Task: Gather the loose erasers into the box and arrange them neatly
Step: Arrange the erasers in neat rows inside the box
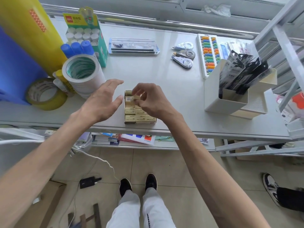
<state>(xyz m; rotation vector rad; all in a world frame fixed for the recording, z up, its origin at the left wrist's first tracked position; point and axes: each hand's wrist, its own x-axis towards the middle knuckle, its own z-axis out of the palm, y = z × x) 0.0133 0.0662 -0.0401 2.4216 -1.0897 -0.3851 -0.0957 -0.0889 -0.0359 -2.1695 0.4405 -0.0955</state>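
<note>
- My right hand (148, 101): grip pinches one eraser (134, 97), barcode (130, 99) showing, above the box (139, 123).
- My left hand (102, 101): grip wide, just left of the box.

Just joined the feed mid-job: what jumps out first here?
Centre front, the right hand pinches one eraser over the box, while the open left hand hovers beside it. A big white tape roll and a yellow one sit at the table's left.
</note>
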